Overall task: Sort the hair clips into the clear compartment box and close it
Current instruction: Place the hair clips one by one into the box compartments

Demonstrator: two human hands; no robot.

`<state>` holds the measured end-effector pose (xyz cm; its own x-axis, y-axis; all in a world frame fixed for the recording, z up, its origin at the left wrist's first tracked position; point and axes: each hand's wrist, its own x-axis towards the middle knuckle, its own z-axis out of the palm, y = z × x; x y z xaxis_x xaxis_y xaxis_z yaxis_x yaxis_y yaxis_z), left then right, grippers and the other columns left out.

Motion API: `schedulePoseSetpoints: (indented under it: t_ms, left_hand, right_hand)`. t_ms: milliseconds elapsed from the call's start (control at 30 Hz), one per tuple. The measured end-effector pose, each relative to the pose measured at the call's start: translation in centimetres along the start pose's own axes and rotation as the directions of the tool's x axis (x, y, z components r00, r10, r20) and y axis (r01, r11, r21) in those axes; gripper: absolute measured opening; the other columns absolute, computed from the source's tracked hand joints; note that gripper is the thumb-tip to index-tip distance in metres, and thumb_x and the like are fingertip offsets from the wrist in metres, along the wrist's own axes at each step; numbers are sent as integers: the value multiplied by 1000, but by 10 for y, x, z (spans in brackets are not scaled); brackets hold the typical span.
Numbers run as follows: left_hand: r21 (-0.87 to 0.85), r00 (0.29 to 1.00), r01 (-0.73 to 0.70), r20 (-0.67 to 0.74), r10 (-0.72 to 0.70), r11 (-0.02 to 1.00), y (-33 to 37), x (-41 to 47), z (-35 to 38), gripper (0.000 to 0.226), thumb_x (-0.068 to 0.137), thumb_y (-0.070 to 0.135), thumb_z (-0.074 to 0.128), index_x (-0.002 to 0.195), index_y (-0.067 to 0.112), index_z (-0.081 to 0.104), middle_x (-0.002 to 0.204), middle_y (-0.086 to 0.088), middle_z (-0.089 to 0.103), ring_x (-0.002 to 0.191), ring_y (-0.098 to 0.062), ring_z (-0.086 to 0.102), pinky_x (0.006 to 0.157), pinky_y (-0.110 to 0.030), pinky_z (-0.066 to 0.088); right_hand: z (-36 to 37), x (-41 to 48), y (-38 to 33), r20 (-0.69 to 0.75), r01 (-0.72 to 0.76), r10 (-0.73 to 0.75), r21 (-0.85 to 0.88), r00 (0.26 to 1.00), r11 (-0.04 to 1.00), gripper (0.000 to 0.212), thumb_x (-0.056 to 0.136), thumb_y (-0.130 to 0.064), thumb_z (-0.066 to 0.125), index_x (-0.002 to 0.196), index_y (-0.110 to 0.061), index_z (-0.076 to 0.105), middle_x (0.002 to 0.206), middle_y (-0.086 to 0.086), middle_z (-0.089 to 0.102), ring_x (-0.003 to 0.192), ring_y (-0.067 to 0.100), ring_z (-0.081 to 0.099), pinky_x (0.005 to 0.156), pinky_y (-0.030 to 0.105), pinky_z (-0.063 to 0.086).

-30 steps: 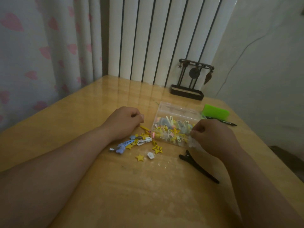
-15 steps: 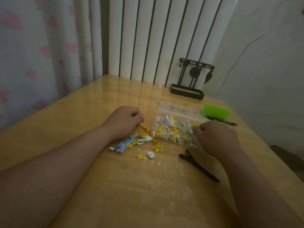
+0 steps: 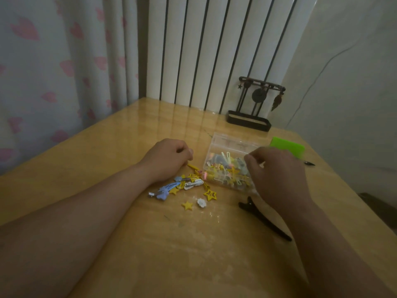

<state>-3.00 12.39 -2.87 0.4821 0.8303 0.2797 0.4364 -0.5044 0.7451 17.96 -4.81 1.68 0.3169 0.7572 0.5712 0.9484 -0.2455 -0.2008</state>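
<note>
Glossy wooden table (image 3: 150, 254), radiator (image 3: 214, 50) behind it. My left hand (image 3: 166, 160) sits curled right beside the loose hair clips (image 3: 184, 188). My right hand (image 3: 277, 179) hovers curled over the clear box (image 3: 225, 145); can't tell if either's holding anything.

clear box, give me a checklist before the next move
1. The clear box is open for clips: ok.
2. The right hand over the box holds a clip: cannot tell.
3. The left hand beside the loose clips grips one: cannot tell.
4. Loose clips are off the table: not ok, a pile lies beside the box.
5. The black clip is boxed: not ok, it lies apart by the right forearm.
</note>
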Motion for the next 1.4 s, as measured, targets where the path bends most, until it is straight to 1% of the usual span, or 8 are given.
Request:
schedulePoseSetpoints:
  t_ms: [300, 500, 733, 867, 1000, 1100, 1233, 1400]
  left_hand:
    - [-9, 1000, 1, -2, -1, 1000, 2, -2, -1, 24, 101, 34, 63, 85, 24, 79, 77, 6, 75, 81, -15, 71, 82, -38, 56]
    - [-15, 1000, 4, 5, -4, 1000, 2, -1, -1, 26, 101, 37, 62, 86, 24, 78, 80, 6, 76, 84, -14, 71, 87, -39, 58]
    - [-17, 1000, 10, 0, -10, 1000, 3, -4, -2, 24, 100, 34, 63, 86, 22, 79, 78, 5, 75, 81, -12, 70, 83, -36, 55]
    - [-17, 1000, 15, 1, -15, 1000, 2, -3, -2, 23, 100, 33, 63, 85, 23, 78, 79, 6, 76, 82, -16, 71, 84, -39, 56]
    - [-17, 1000, -1, -1, 1, 1000, 4, -3, -2, 24, 100, 32, 64, 84, 21, 79, 79, 4, 76, 82, -16, 71, 84, -39, 56]
    - [-5, 1000, 1, -3, -1, 1000, 5, -4, -2, 25, 101, 34, 63, 85, 22, 79, 79, 4, 76, 81, -17, 71, 84, -40, 57]
    - [-5, 1000, 7, -6, -7, 1000, 4, -4, -3, 25, 101, 33, 63, 86, 22, 79, 78, 5, 76, 81, -15, 71, 84, -37, 56]
    - [-3, 1000, -3, -2, 3, 1000, 5, -3, -1, 25, 101, 33, 63, 84, 23, 79, 79, 5, 76, 82, -12, 70, 85, -36, 56]
  right_hand:
    - [-5, -20, -50, 287, 249, -331, 287, 899, 925, 16, 101, -33, 64, 112, -36, 75, 98, -19, 69, 85, -1, 57, 73, 19, 47]
    - [-4, -23, -56, 520, 288, -371, 237, 770, 928, 29, 98, -37, 65, 126, -40, 71, 106, -17, 66, 93, 3, 59, 83, 30, 52]
    - [-3, -24, -55, 545, 291, -391, 265, 742, 919, 13, 96, -36, 68, 108, -37, 70, 100, -16, 65, 91, 3, 58, 82, 33, 54]
    - [-8, -24, -58, 524, 268, -439, 371, 730, 889, 4, 95, -31, 70, 98, -33, 68, 90, -16, 64, 84, 2, 58, 72, 23, 49]
    - [-19, -15, -45, 348, 70, -277, 504, 896, 861, 4, 97, -30, 73, 95, -33, 72, 89, -18, 70, 86, -3, 64, 71, 13, 49]
    - [-24, -2, -19, 199, -29, -75, 473, 977, 880, 4, 97, -30, 72, 96, -33, 71, 89, -16, 70, 85, -3, 63, 70, 18, 50]
    - [-14, 6, 11, 154, -160, 113, 343, 982, 925, 5, 96, -27, 74, 92, -28, 71, 86, -13, 69, 80, 1, 62, 65, 20, 47]
    - [-1, 6, 25, 227, -243, 197, 200, 954, 949, 9, 96, -32, 72, 89, -28, 77, 84, -13, 72, 78, 3, 63, 65, 27, 50]
